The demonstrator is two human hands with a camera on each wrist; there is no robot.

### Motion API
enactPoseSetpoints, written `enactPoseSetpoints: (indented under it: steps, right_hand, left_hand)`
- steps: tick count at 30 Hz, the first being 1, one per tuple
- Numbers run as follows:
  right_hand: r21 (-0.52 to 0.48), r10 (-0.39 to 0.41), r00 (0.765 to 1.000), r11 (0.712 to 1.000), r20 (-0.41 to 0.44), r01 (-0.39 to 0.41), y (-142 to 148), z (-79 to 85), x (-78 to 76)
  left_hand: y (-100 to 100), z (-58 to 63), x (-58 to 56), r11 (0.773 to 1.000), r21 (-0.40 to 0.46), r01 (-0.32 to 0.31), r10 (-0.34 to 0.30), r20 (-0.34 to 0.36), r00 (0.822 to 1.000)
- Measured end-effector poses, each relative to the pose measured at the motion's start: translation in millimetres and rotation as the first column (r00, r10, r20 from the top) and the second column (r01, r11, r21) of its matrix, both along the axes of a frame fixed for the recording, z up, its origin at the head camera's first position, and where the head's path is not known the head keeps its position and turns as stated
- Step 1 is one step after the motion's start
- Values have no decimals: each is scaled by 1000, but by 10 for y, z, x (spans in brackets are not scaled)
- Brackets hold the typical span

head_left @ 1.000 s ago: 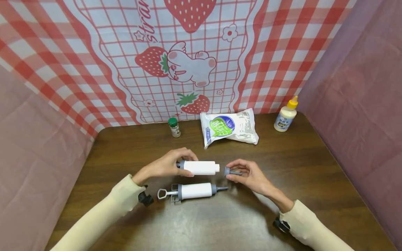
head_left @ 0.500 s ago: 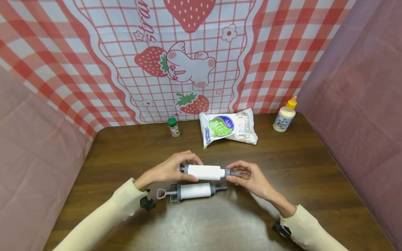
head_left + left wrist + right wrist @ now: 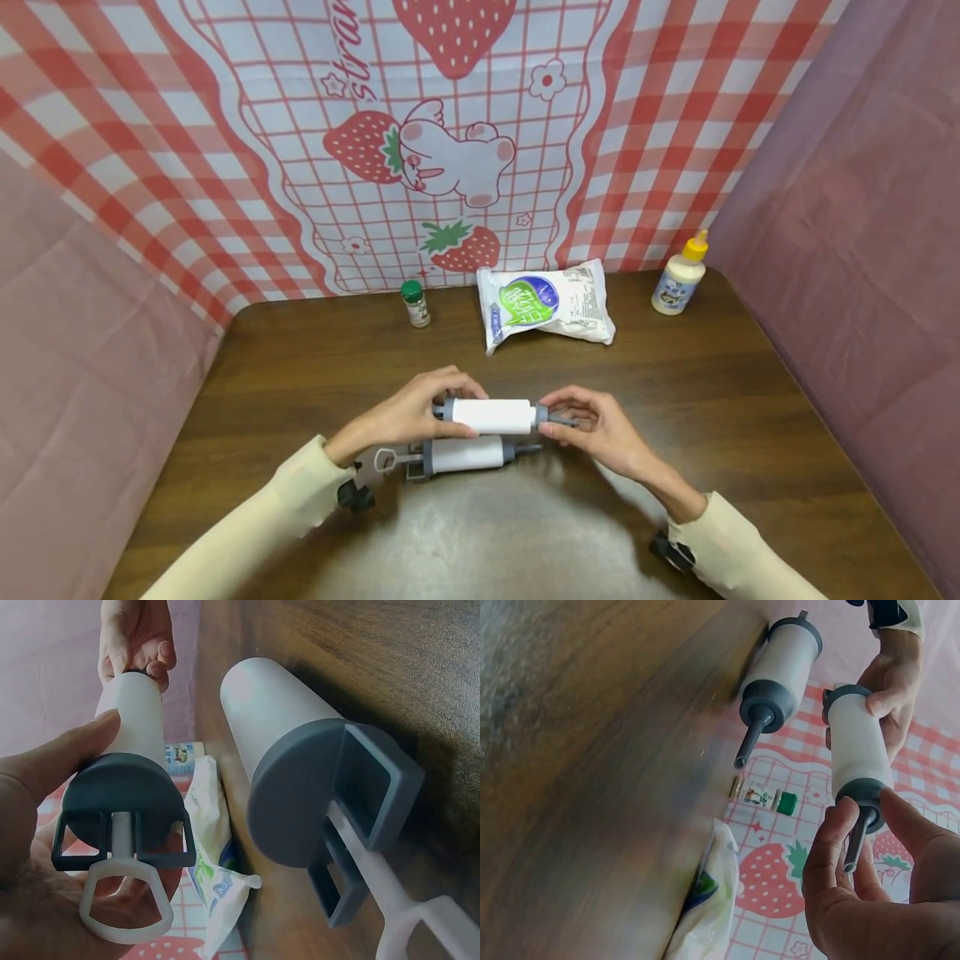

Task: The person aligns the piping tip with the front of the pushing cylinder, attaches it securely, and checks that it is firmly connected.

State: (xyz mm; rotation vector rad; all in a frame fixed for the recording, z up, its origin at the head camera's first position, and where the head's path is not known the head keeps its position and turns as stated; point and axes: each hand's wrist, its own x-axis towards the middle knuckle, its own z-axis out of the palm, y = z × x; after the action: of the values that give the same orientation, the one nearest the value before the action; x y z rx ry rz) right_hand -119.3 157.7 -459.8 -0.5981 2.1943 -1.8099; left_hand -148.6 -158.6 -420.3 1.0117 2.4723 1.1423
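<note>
My left hand [image 3: 420, 410] grips a white syringe-like hand pump [image 3: 491, 416] near its grey rear cap [image 3: 124, 791], its barrel level and its front to the right. At that front, my right hand [image 3: 606, 429] pinches the grey nozzle cap [image 3: 862, 792] between thumb and fingers. Cap and barrel meet end to end, with a bit of white neck showing between them in the head view. The pump's ring handle [image 3: 124, 932] is pushed in close to the rear cap. A matching pump [image 3: 467, 454] lies on the table just in front, nozzle attached and handle partly drawn out.
Along the back of the brown table [image 3: 337, 350] stand a small green-capped jar [image 3: 416, 304], a white plastic packet [image 3: 547, 304] and a glue-type bottle [image 3: 678, 283] with a yellow top. A checked strawberry cloth [image 3: 457, 150] hangs behind.
My left hand has brought the white pump right and nearer to me, closing the gap to the nozzle cap. My right hand has stayed nearly in place, still pinching the cap.
</note>
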Motion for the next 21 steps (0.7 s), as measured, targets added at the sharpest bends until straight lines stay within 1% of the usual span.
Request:
enactPoseSetpoints:
  steps: [3,8,12,14,18,21]
  right_hand:
    - [2,10,1000,1000,-12,-10,3,5,1]
    - [-2,29,999,1000,-43,-29,9,15,7]
    - [-11,22,999,1000,-49,-23,6,13,6]
    - [1,7,999,1000,-47,-7,4,9,5]
    - [25,-23,1000,999,-11,23,-1,-3,-4]
    - [24,-38,999,999,15,37,-7,-8,-10]
  left_hand:
    - [2,5,8,1000,1,-5,5,1,1000]
    - [10,8,18,1000,3,8,-8,16,1000]
    - [26,9,27,1000,6,3,-3,30,1000]
    - [38,8,37,1000,5,-10,10,28,1000]
    - [63,6,61,999,13,-36,36,7,999]
    - [74,-3,72,999,26,-44,44,-8,999]
